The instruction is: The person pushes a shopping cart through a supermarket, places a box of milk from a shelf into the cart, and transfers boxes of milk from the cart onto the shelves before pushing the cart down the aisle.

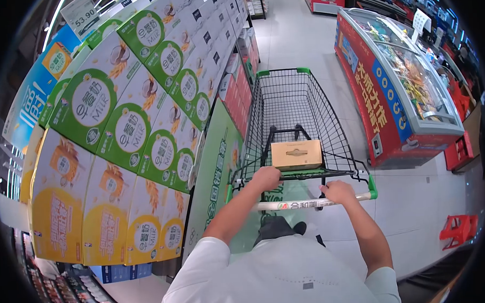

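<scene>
A black wire shopping cart with green corners stands in front of me. Its pale handle bar runs across below both hands. My left hand is at the cart's rear rim, left of a brown cardboard box; its fingers are curled, and whatever they hold is hidden. My right hand rests at the handle's right part, its fingers bent round it. The box lies at the near end of the cart, with a dark oval mark on its top.
Stacked milk cartons line the left side, close to the cart. A red chest freezer with a glass top stands at the right. Further right is a red stool. A pale tiled aisle runs ahead.
</scene>
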The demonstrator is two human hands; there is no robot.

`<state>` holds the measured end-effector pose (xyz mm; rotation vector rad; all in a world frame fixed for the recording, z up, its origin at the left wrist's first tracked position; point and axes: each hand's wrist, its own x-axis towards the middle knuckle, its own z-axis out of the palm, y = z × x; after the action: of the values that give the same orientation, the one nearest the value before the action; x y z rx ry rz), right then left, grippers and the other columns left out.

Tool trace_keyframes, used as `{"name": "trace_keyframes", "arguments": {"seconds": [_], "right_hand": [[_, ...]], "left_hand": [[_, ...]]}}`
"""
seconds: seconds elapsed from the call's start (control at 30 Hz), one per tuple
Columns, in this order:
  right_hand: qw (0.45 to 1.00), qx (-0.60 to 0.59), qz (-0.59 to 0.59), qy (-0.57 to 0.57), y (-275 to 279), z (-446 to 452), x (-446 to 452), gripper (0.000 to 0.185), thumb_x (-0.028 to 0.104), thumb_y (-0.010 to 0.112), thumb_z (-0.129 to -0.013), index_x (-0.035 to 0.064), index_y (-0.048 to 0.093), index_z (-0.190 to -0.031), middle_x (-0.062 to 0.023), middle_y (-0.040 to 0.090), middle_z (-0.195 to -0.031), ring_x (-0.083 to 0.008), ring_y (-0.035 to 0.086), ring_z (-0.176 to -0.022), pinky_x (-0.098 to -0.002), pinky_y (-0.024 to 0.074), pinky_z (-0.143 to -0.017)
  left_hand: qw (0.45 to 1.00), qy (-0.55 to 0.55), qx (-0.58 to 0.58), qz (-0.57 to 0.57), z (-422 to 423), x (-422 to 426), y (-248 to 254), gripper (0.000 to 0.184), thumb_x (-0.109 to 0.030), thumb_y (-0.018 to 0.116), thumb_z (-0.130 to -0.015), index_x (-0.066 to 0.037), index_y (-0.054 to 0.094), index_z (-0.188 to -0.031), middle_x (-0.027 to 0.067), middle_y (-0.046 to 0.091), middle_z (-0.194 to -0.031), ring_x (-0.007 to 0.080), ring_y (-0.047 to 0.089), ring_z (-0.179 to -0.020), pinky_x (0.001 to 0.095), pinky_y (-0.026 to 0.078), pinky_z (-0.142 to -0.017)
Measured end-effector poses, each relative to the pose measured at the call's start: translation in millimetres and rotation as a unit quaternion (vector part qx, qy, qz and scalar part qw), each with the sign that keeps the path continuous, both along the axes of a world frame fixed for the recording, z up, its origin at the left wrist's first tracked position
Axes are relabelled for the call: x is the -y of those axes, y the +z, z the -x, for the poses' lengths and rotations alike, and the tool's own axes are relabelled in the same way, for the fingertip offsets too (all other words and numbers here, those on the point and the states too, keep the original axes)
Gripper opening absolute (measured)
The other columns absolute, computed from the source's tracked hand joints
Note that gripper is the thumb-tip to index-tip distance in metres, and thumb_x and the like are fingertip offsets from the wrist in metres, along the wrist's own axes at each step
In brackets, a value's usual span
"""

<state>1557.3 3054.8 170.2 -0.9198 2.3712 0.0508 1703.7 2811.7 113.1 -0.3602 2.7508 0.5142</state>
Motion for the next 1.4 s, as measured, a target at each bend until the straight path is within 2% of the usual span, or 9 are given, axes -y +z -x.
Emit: {"name": "trace_keyframes", "arguments": {"seconds": [0.13,0.2,0.37,0.47,0.53,0.6,0.7,0.93,1.4], "right_hand": [[0.998,0.002,0.028,-0.048,9,12,30,0.05,0.05,0.046,-0.09,0.005,0.069,-0.091,-0.0211,0.067,-0.101,-0.0347,0.062,-0.1,-0.0457,0.0483,-0.085],[0.999,0.016,0.02,-0.029,21,22,47,0.041,0.038,0.052,-0.088,0.0015,0.065,-0.102,-0.022,0.065,-0.106,-0.0341,0.062,-0.1,-0.0476,0.0508,-0.079],[0.933,-0.176,0.313,0.036,6,57,75,0.056,0.019,0.074,-0.072,0.0026,0.05,-0.12,-0.0165,0.053,-0.122,-0.0338,0.051,-0.11,-0.0448,0.0404,-0.096],[0.932,-0.175,0.304,0.089,-4,111,109,0.067,0.023,0.076,-0.07,0.0017,0.046,-0.125,-0.0142,0.048,-0.129,-0.0346,0.043,-0.118,-0.0448,0.0313,-0.104],[0.942,-0.151,0.287,0.092,-33,164,132,0.061,0.027,0.075,-0.069,0.0043,0.054,-0.121,-0.0145,0.057,-0.12,-0.034,0.051,-0.114,-0.0443,0.0394,-0.099],[0.993,0.037,-0.019,0.106,-43,213,164,0.044,0.029,0.073,-0.069,0.0102,0.066,-0.109,-0.0158,0.066,-0.101,-0.0335,0.061,-0.101,-0.0444,0.0483,-0.087],[0.991,0.007,0.067,0.112,-58,251,178,0.028,0.03,0.071,-0.07,0.013,0.071,-0.092,-0.0151,0.068,-0.084,-0.0339,0.065,-0.086,-0.0454,0.0523,-0.076],[0.969,-0.131,0.171,0.119,-56,344,214,0.03,0.036,0.073,-0.068,0.0076,0.066,-0.076,-0.0125,0.066,-0.081,-0.0322,0.064,-0.082,-0.0434,0.0524,-0.073],[0.975,-0.153,0.081,0.138,-69,556,295,0.039,0.049,0.068,-0.071,0.0093,0.069,-0.071,-0.0113,0.064,-0.081,-0.0314,0.065,-0.079,-0.0421,0.0528,-0.072]], "left_hand": [[1.0,0.013,0.019,0.004,27,30,1,0.028,-0.038,0.066,-0.082,-0.012,0.072,-0.091,0.0161,0.067,-0.084,0.0352,0.065,-0.086,0.0452,0.052,-0.078],[1.0,0.01,0.024,0.01,42,49,1,0.028,-0.039,0.066,-0.082,-0.013,0.072,-0.091,0.0161,0.067,-0.084,0.0352,0.065,-0.086,0.0455,0.052,-0.078],[0.999,0.002,0.04,0.028,88,93,1,0.028,-0.037,0.07,-0.078,-0.013,0.073,-0.091,0.0139,0.069,-0.084,0.0326,0.067,-0.084,0.044,0.053,-0.075],[0.999,0.008,0.036,0.03,119,121,-4,0.027,-0.038,0.07,-0.077,-0.014,0.073,-0.09,0.0134,0.069,-0.083,0.0323,0.067,-0.083,0.0439,0.053,-0.076],[0.999,0.005,0.033,0.02,143,136,-7,0.027,-0.037,0.07,-0.077,-0.014,0.074,-0.09,0.0137,0.069,-0.083,0.0324,0.067,-0.083,0.0438,0.054,-0.076],[0.999,-0.014,0.029,0.015,167,155,-7,0.025,-0.036,0.069,-0.078,-0.014,0.074,-0.09,0.0137,0.069,-0.083,0.0324,0.067,-0.084,0.0438,0.054,-0.076],[1.0,0.004,0.02,-0.012,208,179,-9,0.021,-0.023,0.067,-0.072,-0.013,0.073,-0.089,0.0154,0.068,-0.083,0.0352,0.066,-0.083,0.0452,0.053,-0.075],[0.999,-0.039,-0.024,-0.01,306,219,-28,0.02,-0.021,0.062,-0.071,-0.011,0.071,-0.086,0.0156,0.068,-0.081,0.0334,0.067,-0.08,0.0452,0.054,-0.071],[0.997,-0.062,-0.048,-0.006,497,284,-41,0.013,-0.012,0.061,-0.07,-0.004,0.069,-0.075,0.0162,0.069,-0.081,0.0322,0.068,-0.078,0.0432,0.055,-0.071]]}}
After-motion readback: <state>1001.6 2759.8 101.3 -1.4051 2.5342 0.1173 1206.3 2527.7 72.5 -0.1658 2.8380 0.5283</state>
